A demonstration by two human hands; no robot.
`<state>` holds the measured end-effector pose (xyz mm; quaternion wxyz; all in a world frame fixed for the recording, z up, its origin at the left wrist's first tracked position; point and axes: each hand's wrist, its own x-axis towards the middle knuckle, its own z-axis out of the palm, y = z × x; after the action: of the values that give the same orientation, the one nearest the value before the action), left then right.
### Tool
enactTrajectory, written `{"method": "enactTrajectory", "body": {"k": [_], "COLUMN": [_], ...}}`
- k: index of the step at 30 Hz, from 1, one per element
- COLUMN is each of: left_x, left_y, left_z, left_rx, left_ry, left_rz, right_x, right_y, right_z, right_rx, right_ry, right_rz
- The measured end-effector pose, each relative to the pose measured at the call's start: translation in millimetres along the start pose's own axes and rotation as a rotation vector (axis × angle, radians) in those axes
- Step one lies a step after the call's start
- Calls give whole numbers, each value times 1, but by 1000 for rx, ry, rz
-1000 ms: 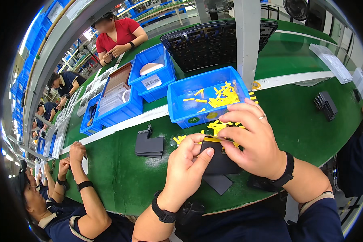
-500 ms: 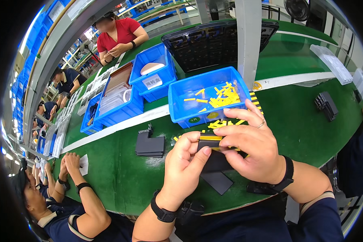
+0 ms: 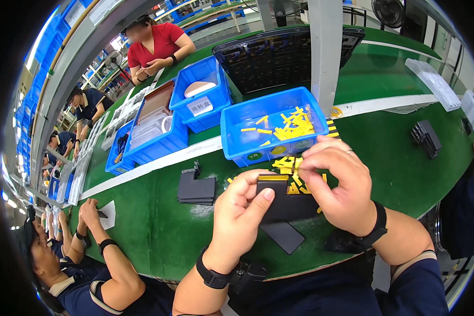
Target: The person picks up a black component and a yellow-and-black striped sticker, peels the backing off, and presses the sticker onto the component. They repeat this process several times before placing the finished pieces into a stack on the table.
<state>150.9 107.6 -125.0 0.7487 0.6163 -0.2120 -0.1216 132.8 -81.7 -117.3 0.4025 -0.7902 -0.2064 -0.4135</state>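
My left hand [image 3: 242,218] grips a flat black plate [image 3: 292,204] with a yellow strip [image 3: 273,178] along its top edge. My right hand [image 3: 339,189] pinches the plate's upper right side, fingers curled over it. Loose yellow strips [image 3: 288,164] lie on the green table just behind my hands. A blue bin [image 3: 271,126] holding several more yellow strips stands beyond them. Another black plate [image 3: 282,236] lies flat on the table below my hands.
A stack of black plates [image 3: 196,188] lies to the left. More blue bins [image 3: 201,100] and a black tray [image 3: 279,55] stand farther back, beside a grey post [image 3: 325,47]. A co-worker's arms [image 3: 97,231] rest at the left; other people sit along the belt.
Both hands have brought the black plate slightly lower and nearer, and the yellow strip now sits along its top edge. The co-worker's hands at the left have shifted.
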Motion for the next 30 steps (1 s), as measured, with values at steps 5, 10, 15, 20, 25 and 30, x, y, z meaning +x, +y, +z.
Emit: {"method": "enactTrajectory", "body": {"k": [5, 10, 15, 20, 25, 30], "left_x": [1, 1, -7, -4, 2, 1], "left_y": [-1, 0, 0, -3, -2, -1], "left_z": [-2, 2, 11, 7, -5, -2], "left_rx": [-61, 11, 283, 431, -46, 4], "left_ry": [4, 26, 75, 135, 87, 38], "left_rz": [-8, -6, 61, 88, -46, -51], "right_x": [-4, -6, -3, -2, 9, 5], "right_y": [4, 4, 5, -4, 7, 13], "right_z": [2, 3, 7, 4, 1, -3], "right_rx": [124, 98, -24, 71, -119, -126], "right_ry": [-103, -116, -57, -136, 68, -89], "right_rz": [149, 153, -21, -107, 122, -104]}}
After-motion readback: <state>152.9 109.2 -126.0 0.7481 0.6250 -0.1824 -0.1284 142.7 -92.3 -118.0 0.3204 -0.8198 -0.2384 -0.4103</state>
